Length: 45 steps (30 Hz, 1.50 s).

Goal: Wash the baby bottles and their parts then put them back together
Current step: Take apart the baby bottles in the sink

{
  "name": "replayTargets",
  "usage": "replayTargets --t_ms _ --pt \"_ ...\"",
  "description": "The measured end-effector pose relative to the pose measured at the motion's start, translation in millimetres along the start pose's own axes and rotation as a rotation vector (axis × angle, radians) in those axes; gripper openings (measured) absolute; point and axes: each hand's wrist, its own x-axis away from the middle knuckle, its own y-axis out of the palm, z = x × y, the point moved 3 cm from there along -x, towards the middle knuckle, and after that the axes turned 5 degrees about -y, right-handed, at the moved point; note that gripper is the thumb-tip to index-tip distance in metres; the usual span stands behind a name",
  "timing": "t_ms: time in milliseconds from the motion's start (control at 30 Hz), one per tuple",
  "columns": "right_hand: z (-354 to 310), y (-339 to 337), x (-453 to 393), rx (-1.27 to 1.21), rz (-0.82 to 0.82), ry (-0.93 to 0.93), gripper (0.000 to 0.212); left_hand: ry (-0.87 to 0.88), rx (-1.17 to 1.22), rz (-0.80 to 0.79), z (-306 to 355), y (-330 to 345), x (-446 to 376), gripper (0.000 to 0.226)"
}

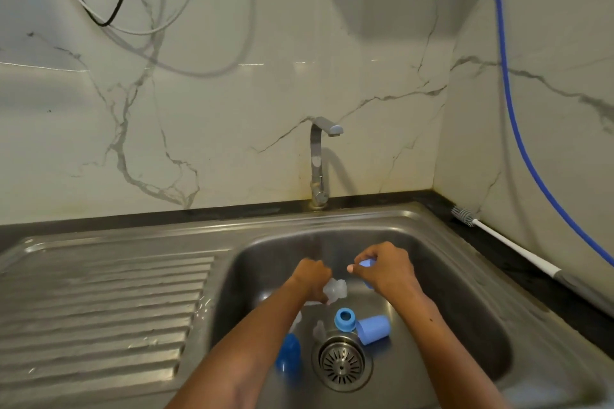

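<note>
1. Head view: both my hands are over the sink (pixel 432 242) basin. My left hand (pixel 312 276) is curled round a clear bottle (pixel 335 289), gripping it near its neck.
2. My right hand (pixel 385 269) is closed on a small blue part (pixel 367 264), which looks like a collar or cap; I cannot tell which.
3. The two hands are near each other but apart, so the blue part is not on the bottle.
4. On the basin floor lie a blue ring (pixel 345 319) touching a blue cap (pixel 373 329), both just beside the drain (pixel 342 364). A darker blue piece (pixel 288 355) lies left of the drain, and a clear teat-like piece (pixel 319 330) sits between them.
5. The tap (pixel 320 163) shows no stream I can make out, and the brush (pixel 491 236) lies unused on the bench (pixel 531 276) at the right.
6. My judgement: parts are scattered and separate, so washing is under way at best, and all the reassembly is left.
</note>
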Motion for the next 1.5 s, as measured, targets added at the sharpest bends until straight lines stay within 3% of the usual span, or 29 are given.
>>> replayTargets --t_ms 200,300,367,500,633,767,967,1067,1167,1300,1500 --pt "-1 0 -3 -0.021 -0.046 -0.024 0.031 -0.040 0.000 0.152 -5 -12 0 0.041" --pt "-6 0 -1 -0.073 -0.106 -0.012 0.032 -0.077 0.232 0.245 -20 -34 26 0.038" --pt "-12 0 3 -0.134 -0.145 0.002 0.016 -0.085 0.457 0.288 -32 -48 55 0.037" --pt "-32 -1 17 -0.215 -0.250 0.011 0.034 -0.070 0.800 0.330 -45 -63 116 0.043" --pt "-45 6 31 -0.456 -0.328 0.047 0.016 -0.075 1.084 0.423 -44 -65 157 0.051" --pt "-56 18 45 -0.642 -0.396 0.006 0.040 -0.021 1.207 0.453 -35 -58 172 0.061" --pt "-59 18 50 -0.793 -0.434 -0.028 0.025 -0.060 1.436 0.511 -43 -50 175 0.077" --pt "-61 12 50 -0.897 -0.418 -0.036 0.018 -0.058 1.609 0.530 -49 -52 176 0.063" --pt "-63 11 50 -0.875 -0.411 -0.057 0.017 -0.045 1.620 0.564 -51 -54 178 0.049" --pt "-65 9 51 -0.824 -0.365 -0.128 0.020 -0.059 1.668 0.582 -49 -54 180 0.047" --pt "-65 14 56 -0.869 -0.163 -0.186 0.015 -0.035 1.804 0.572 -44 -49 178 0.046"
